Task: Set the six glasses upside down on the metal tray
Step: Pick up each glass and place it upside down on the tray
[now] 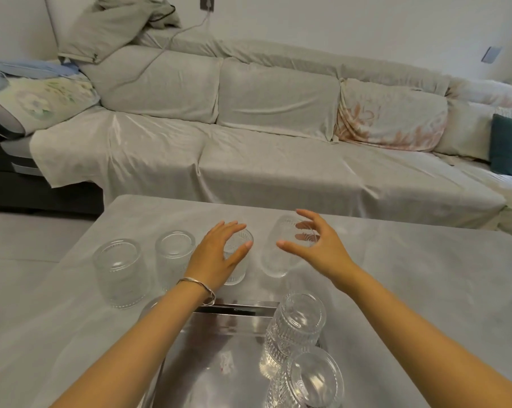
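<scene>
Head view, both forearms reaching forward over a cloth-covered table (396,275). The metal tray (213,348) lies nearest the person, at the lower centre; two glasses stand on its right side, one (297,322) behind the other (309,381), both with the thick base uppermost, so both appear already inverted. Four glasses stand beyond the tray in a row across the table: a far-left glass (120,272), a second glass (174,259), a third glass (237,254) and a fourth glass (287,245).

The left hand (216,254) is spread, fingers apart, closing around the third glass from the near-left side; whether the fingers already press the wall cannot be told. The right hand (310,245) is likewise spread, thumb toward the left, fingers seen through the fourth glass. That glass appears tilted, its long axis leaning away from upright with the top toward the sofa (249,119); contact with the palm is not clear.

The relation that governs the coming move: each hand sits directly at its own glass, left at third, right at fourth, and the tray lies straight back toward the body. The free space on the tray is its left and middle part. The two leftmost glasses lie nearer the left hand.
</scene>
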Tool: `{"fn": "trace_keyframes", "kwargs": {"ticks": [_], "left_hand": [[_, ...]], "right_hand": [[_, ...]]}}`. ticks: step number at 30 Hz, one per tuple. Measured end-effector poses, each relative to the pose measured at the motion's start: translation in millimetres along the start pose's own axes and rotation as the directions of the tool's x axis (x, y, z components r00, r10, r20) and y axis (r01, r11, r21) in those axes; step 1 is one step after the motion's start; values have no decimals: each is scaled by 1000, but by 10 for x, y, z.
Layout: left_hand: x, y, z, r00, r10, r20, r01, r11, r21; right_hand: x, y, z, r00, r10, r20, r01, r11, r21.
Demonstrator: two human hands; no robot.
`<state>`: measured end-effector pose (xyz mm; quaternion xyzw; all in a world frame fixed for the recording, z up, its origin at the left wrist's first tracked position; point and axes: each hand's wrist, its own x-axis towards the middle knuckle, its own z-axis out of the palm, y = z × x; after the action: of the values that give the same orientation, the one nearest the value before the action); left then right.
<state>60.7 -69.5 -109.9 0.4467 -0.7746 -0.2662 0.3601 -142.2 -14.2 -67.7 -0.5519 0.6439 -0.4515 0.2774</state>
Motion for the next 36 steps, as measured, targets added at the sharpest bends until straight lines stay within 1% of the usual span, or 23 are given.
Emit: {"fn": "trace_keyframes", "kwargs": {"ticks": [2, 4, 5, 7, 9, 11, 13, 15, 18, 20, 23, 26, 28, 30, 32, 36], "left_hand": [[-87, 159, -73, 1000, -5, -26, 1, 990, -142], [-191, 378, -134, 999, -46, -4, 42, 947, -319], [-243, 492, -160, 996, -81, 30, 87, 904, -419], [-345, 694, -210, 982, -136, 128, 186, 777, -602], [-471, 838, -271, 969, -155, 192, 246, 653, -716], [-577, 911, -335, 966, -178, 185, 255, 563, -787], [-664, 951, -410, 966, -209, 149, 238, 514, -824], [-725, 976, -519, 969, -220, 112, 210, 497, -842], [-777, 983, -713, 973, -211, 95, 191, 498, -846], [-809, 976, -815, 977, -192, 88, 179, 533, -827], [-849, 928, -860, 988, -136, 66, 138, 631, -763], [-862, 789, -803, 994, -97, 49, 105, 733, -672], [-878, 652, -705, 997, -48, 61, 76, 770, -634], [-925, 489, -566, 996, -44, 81, 84, 782, -617], [-985, 310, -414, 993, -67, 97, 111, 796, -595], [-1066, 52, -139, 982, -108, 152, 175, 817, -549]], "right_hand": [[-96, -225, -112, 1000, 13, -28, -9, 991, 134], [-230, -447, -188, 999, 28, -14, -23, 957, 288], [-302, -542, -202, 999, 34, 8, -34, 928, 370], [-444, -683, -194, 997, 32, 66, -62, 856, 514], [-585, -776, -143, 992, 14, 127, -89, 790, 607], [-717, -840, -80, 985, -20, 171, -99, 743, 662], [-838, -879, -22, 977, -57, 204, -99, 729, 677], [-946, -880, 22, 972, -58, 229, -105, 762, 639], [-1083, -844, 85, 946, -47, 320, -109, 885, 452], [-1130, -837, 124, 921, -49, 387, -91, 938, 333], [-1118, -895, 131, 927, -79, 367, 3, 979, 205], [-1047, -902, 137, 931, -116, 346, 81, 990, 115], [-990, -809, 144, 933, -88, 350, 94, 996, -1], [-946, -627, 117, 941, -14, 338, 68, 986, -150], [-946, -416, 89, 945, 18, 325, 76, 959, -273], [-1011, -83, 127, 942, 39, 333, 105, 908, -405]]}}
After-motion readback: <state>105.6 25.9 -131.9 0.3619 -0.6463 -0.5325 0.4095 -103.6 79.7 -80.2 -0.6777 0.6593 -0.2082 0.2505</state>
